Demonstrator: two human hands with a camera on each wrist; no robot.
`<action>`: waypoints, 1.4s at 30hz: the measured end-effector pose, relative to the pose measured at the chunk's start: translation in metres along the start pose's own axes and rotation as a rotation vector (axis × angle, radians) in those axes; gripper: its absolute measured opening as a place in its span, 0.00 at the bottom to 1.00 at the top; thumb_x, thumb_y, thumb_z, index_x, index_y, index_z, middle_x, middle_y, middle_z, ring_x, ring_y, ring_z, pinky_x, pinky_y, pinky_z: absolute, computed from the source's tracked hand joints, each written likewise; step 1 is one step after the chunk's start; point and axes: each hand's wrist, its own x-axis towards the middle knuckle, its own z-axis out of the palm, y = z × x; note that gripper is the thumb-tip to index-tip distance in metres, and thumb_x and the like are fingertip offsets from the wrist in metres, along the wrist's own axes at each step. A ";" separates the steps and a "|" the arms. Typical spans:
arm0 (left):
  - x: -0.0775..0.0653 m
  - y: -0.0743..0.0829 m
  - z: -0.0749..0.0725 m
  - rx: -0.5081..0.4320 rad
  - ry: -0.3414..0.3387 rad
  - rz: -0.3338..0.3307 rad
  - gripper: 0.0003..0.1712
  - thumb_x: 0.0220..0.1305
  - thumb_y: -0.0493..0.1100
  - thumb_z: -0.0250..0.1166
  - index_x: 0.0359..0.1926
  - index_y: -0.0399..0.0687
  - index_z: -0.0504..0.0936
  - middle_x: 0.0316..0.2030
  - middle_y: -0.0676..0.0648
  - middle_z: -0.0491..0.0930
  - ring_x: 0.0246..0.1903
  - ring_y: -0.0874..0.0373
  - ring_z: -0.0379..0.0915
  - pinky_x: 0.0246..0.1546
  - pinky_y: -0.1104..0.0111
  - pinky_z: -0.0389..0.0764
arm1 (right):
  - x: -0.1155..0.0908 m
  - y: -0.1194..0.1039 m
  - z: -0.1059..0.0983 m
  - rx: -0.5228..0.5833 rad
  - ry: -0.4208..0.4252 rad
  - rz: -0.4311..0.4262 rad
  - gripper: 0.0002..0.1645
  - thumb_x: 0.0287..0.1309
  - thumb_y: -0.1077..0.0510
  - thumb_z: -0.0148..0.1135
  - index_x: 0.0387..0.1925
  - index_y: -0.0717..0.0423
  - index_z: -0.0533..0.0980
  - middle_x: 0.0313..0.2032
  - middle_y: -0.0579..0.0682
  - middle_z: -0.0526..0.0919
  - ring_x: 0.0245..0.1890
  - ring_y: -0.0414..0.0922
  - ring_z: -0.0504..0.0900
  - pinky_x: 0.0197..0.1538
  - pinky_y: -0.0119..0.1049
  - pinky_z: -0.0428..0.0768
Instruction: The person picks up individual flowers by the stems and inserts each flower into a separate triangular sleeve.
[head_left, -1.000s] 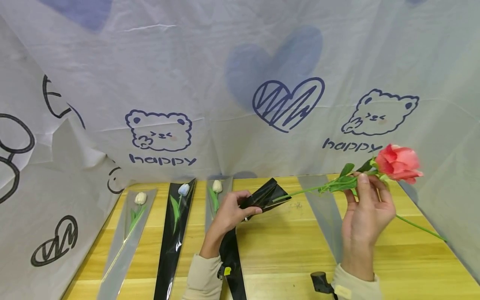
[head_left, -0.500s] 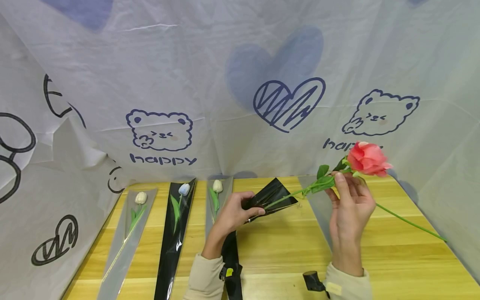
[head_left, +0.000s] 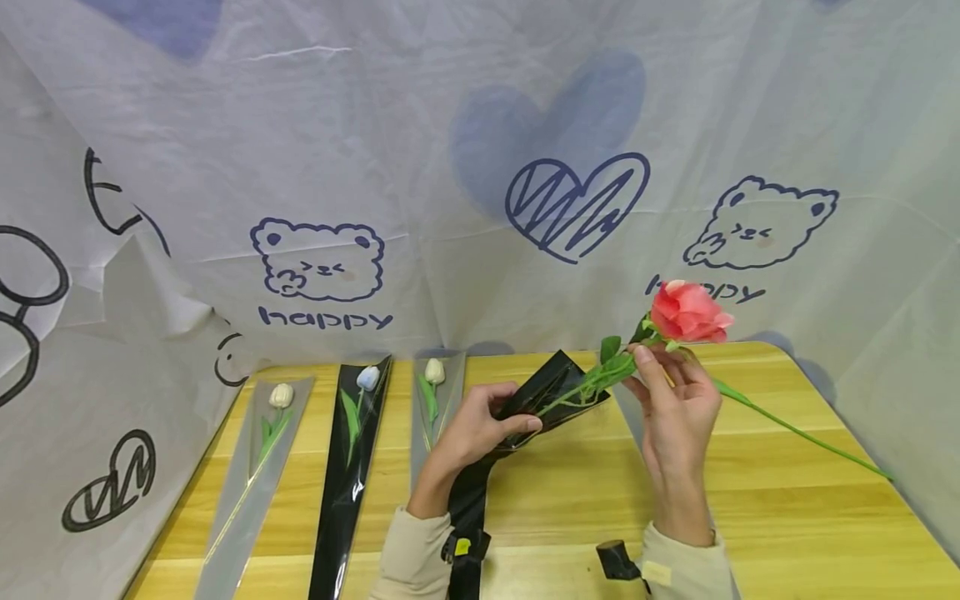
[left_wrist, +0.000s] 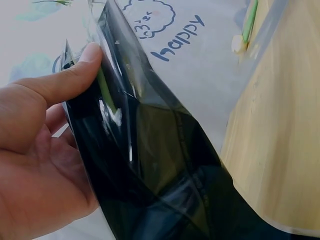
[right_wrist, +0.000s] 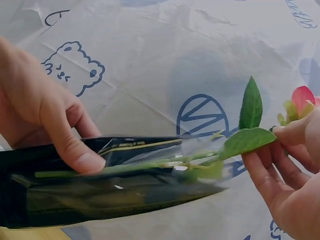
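Observation:
My left hand (head_left: 480,425) pinches the mouth of a long black flower sleeve (head_left: 557,375) with a clear front, thumb on the near side. The sleeve's lower part hangs down beside that forearm. From the right, my right hand (head_left: 678,408) pinches a pink rose (head_left: 690,312) just below its bloom, at the upper leaves (right_wrist: 250,142). The rose's stem (right_wrist: 135,167) runs leftward into the sleeve, and its cut end shows behind the clear film in the left wrist view. Some lower leaves lie at the sleeve's mouth. The bloom is outside it.
On the wooden table (head_left: 570,517) at left lie a white tulip (head_left: 281,396), a blue tulip (head_left: 367,379) and another white tulip (head_left: 435,371), each in a sleeve. A loose green stem (head_left: 810,435) lies at right. Printed cloth (head_left: 450,167) stands behind.
The right hand has moved left with the rose, and its stem has slid deeper into the black sleeve. The left hand has shifted slightly right with the sleeve.

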 end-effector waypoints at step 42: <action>0.000 0.008 0.001 -0.098 -0.083 -0.044 0.24 0.75 0.41 0.62 0.66 0.33 0.76 0.56 0.35 0.80 0.49 0.49 0.80 0.47 0.66 0.79 | -0.001 0.000 -0.004 -0.586 -0.303 0.366 0.20 0.61 0.75 0.64 0.54 0.79 0.76 0.38 0.45 0.85 0.35 0.36 0.86 0.40 0.33 0.85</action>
